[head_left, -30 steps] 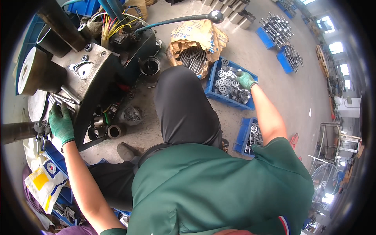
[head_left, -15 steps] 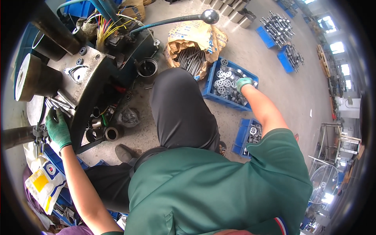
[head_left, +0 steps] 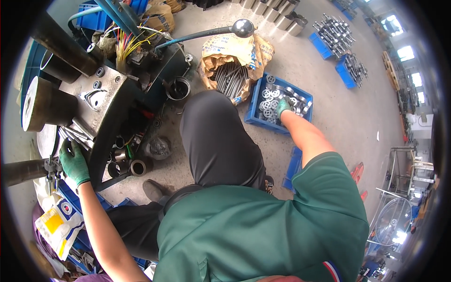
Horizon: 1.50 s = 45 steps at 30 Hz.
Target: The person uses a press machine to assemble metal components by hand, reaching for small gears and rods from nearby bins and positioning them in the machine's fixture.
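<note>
The silver wheels point(head_left: 267, 105) lie heaped in a blue bin point(head_left: 263, 123) on the floor point(head_left: 345, 117), and the right hand point(head_left: 283, 106) is down among them. I'd judge the step as picking one out; the next move calls for singling out a wheel and lifting it clear. That grip is curled, its fingertips hidden, so I can't tell whether it holds anything. Just beside the bin stands a torn paper sack point(head_left: 230, 44). Across at the surface point(head_left: 110, 89), the left hand point(head_left: 75, 164) sits half open at some short rods point(head_left: 75, 134); whether it pinches one, I can't tell. Half a second ago the right hand was nearer the bin's right end; now it's further in, and the sleeve point(head_left: 314, 178) hides the smaller bin's point(head_left: 291, 169) contents. The left hand has barely shifted.
</note>
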Each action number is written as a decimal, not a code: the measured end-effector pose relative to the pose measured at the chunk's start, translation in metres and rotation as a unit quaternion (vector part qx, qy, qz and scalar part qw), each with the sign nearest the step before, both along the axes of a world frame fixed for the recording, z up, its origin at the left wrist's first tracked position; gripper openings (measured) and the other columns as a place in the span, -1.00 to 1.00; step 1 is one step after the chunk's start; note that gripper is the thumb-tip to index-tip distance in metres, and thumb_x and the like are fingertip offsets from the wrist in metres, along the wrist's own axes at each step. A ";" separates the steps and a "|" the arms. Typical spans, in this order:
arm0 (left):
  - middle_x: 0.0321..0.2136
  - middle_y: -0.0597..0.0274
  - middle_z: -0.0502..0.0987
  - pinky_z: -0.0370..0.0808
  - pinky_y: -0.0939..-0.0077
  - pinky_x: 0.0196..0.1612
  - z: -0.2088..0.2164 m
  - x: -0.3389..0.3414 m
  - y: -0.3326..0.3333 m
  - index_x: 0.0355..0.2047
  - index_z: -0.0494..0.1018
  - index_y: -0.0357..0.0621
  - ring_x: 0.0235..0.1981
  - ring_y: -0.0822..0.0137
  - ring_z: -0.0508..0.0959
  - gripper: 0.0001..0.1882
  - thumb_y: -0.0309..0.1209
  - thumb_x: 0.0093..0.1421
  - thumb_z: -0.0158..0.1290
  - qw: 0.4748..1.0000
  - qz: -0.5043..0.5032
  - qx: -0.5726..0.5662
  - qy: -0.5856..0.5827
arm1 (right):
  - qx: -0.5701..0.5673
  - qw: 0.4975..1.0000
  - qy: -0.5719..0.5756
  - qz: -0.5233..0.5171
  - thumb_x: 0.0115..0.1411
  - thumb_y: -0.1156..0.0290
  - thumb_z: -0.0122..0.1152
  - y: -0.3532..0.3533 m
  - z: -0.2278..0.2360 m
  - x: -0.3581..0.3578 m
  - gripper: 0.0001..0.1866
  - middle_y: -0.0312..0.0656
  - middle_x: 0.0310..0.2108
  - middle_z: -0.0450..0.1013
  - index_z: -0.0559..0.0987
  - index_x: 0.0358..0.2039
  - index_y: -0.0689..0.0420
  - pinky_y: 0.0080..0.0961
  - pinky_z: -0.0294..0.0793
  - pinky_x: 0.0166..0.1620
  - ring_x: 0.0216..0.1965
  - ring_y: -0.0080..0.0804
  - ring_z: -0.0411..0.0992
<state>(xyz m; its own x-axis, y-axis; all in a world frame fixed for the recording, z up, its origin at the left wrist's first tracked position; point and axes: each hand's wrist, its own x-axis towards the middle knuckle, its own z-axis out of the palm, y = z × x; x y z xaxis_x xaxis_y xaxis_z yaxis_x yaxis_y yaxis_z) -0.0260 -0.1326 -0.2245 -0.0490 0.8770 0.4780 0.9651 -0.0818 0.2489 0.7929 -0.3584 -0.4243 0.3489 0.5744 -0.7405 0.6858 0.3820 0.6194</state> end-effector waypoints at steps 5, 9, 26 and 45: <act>0.06 -0.01 0.63 0.47 0.18 0.21 0.003 0.003 -0.001 0.15 0.56 -0.23 0.11 -0.01 0.60 -0.59 -0.22 0.44 0.12 1.000 0.000 0.002 -0.014 | -0.019 0.994 -0.090 0.060 0.22 0.31 0.30 -0.007 -0.011 0.002 -0.62 -0.15 0.00 0.63 0.72 0.07 -0.06 0.13 0.46 -0.33 -0.29 -0.04 0.59; 0.05 -0.01 0.63 0.48 0.20 0.21 0.014 0.015 -0.003 0.14 0.56 -0.24 0.10 0.00 0.60 -0.60 -0.24 0.43 0.13 1.000 0.007 0.001 -0.011 | 0.010 0.997 -0.049 0.051 0.14 0.33 0.33 -0.024 -0.038 0.037 -0.79 -0.29 -0.39 0.61 0.77 -0.21 -0.11 -0.17 0.49 -0.48 -0.43 -0.24 0.58; 0.05 -0.03 0.64 0.48 0.20 0.21 0.014 0.026 -0.008 0.13 0.56 -0.27 0.10 0.01 0.61 -0.61 -0.25 0.44 0.13 1.000 0.010 0.002 -0.029 | 0.432 0.807 0.177 -0.361 0.33 0.17 0.14 -0.028 -0.039 0.061 -0.56 0.03 0.11 0.61 0.65 0.07 0.18 -0.10 0.48 0.26 0.14 -0.03 0.59; 0.03 -0.01 0.67 0.51 0.33 0.14 0.020 0.012 -0.015 0.15 0.56 -0.25 0.01 0.17 0.64 -0.59 -0.22 0.45 0.13 0.973 -0.002 0.063 -0.221 | 0.470 0.663 0.394 -0.429 0.14 -0.20 0.34 -0.128 0.093 0.017 -0.37 -0.01 -0.23 0.66 0.73 -0.16 0.18 -0.24 0.57 -0.08 -0.21 -0.13 0.63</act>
